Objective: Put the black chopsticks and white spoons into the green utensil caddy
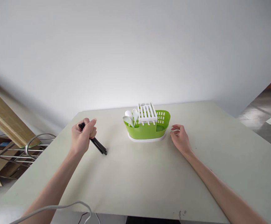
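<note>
My left hand (82,133) is closed in a fist around a bundle of black chopsticks (98,145), whose lower ends slant down to the right above the table. To the right stands a green cutlery basket (143,132) on a white base. White spoons (128,119) lean in its left compartment. A white slotted rack (147,112) sits across the basket's middle, and the right compartment shows a bare slotted floor. Beside the basket's right end rests my right hand (179,137), its fingers loosely curled and a little apart, with nothing clearly held.
Everything stands on a pale table (140,174) against a white wall (135,56). A grey cable (79,203) loops over the front edge near my left forearm. On the floor at left are a metal rack (30,152), a cardboard box (0,163) and a long brown board (8,115).
</note>
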`<state>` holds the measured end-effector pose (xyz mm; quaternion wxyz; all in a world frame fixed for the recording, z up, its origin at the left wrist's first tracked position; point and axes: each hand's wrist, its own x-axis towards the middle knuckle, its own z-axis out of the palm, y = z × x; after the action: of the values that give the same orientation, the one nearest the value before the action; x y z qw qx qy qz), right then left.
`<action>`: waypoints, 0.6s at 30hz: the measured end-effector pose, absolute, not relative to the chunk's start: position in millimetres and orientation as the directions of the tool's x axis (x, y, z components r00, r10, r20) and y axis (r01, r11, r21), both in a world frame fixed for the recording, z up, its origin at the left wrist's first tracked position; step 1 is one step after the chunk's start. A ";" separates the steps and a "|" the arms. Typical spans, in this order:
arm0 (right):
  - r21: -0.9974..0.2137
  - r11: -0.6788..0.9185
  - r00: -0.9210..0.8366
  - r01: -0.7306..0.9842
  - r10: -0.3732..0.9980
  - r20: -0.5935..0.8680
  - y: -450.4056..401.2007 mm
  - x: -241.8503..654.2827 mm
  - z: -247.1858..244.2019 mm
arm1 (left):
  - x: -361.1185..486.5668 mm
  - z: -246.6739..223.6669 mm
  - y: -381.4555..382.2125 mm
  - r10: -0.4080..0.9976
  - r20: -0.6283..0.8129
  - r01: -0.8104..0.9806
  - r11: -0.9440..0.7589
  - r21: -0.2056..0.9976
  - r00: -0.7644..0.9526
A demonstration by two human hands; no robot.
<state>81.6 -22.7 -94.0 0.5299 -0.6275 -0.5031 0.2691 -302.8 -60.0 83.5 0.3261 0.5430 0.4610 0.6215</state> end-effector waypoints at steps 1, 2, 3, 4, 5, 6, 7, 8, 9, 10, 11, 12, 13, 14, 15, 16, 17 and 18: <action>-0.935 0.062 0.348 0.348 0.918 0.191 -22.8 81.9 -94.2 | -301.9 82.3 -60.0 0.909 0.372 0.094 -0.360 0.928 -0.186; -0.935 0.058 0.350 0.350 0.918 0.187 -22.7 82.3 -94.4 | -301.2 81.1 -59.7 0.911 0.371 0.092 -0.360 0.928 -0.179; -0.935 0.055 0.352 0.351 0.917 0.186 -22.6 82.7 -94.6 | -300.7 80.2 -59.1 0.911 0.372 0.089 -0.362 0.928 -0.177; -0.934 0.055 0.352 0.353 0.917 0.187 -22.5 83.0 -94.9 | -300.5 79.3 -58.5 0.911 0.373 0.085 -0.363 0.928 -0.177; -0.933 0.057 0.351 0.356 0.917 0.190 -22.4 83.3 -95.2 | -300.6 78.6 -57.9 0.910 0.374 0.082 -0.365 0.927 -0.179; -0.932 0.060 0.348 0.359 0.917 0.193 -22.4 83.5 -95.4 | -300.8 77.8 -57.5 0.909 0.375 0.078 -0.367 0.927 -0.183; -0.930 0.063 0.347 0.362 0.917 0.197 -22.4 83.6 -95.6 | -301.3 76.7 -57.4 0.908 0.375 0.074 -0.368 0.927 -0.186; -0.929 0.066 0.345 0.365 0.917 0.201 -22.6 83.7 -95.7 | -301.9 75.1 -57.5 0.909 0.372 0.071 -0.365 0.928 -0.188; -0.927 0.068 0.343 0.368 0.917 0.203 -22.8 83.6 -95.8 | -302.8 72.6 -57.8 0.911 0.365 0.069 -0.359 0.931 -0.190; -0.927 0.069 0.343 0.370 0.917 0.205 -23.1 83.5 -95.7 | -303.8 69.2 -58.4 0.915 0.356 0.068 -0.349 0.935 -0.192; -0.926 0.069 0.343 0.372 0.916 0.206 -23.4 83.4 -95.6 | -305.1 64.8 -59.1 0.918 0.344 0.066 -0.338 0.939 -0.196; -0.924 0.067 0.343 0.376 0.916 0.206 -23.6 83.3 -95.4 | -306.5 59.3 -59.9 0.922 0.332 0.065 -0.325 0.943 -0.199; -0.923 0.067 0.342 0.380 0.917 0.208 -23.8 83.2 -95.2 | -307.9 52.8 -60.7 0.926 0.319 0.064 -0.312 0.948 -0.201; -0.921 0.070 0.338 0.384 0.917 0.211 -23.9 83.1 -95.0 | -309.2 45.7 -61.5 0.929 0.308 0.063 -0.302 0.951 -0.205; -0.919 0.076 0.335 0.387 0.917 0.217 -23.9 83.0 -94.8 | -310.3 38.1 -62.3 0.931 0.300 0.063 -0.293 0.954 -0.209; -0.917 0.082 0.332 0.390 0.917 0.223 -23.9 83.0 -94.7 | -311.3 30.6 -63.1 0.934 0.291 0.068 -0.283 0.957 -0.209; -0.916 0.088 0.327 0.392 0.917 0.228 -23.8 83.1 -94.7 | -312.0 23.4 -64.0 0.939 0.278 0.082 -0.266 0.960 -0.201; -0.915 0.092 0.323 0.393 0.918 0.231 -23.7 83.1 -94.7 | -312.6 16.9 -64.8 0.950 0.253 0.111 -0.236 0.965 -0.185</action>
<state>83.1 -23.7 -94.7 0.5206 -0.6250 -0.5243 0.2521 -312.6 -64.8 16.9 0.3595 0.5276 0.5027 0.5828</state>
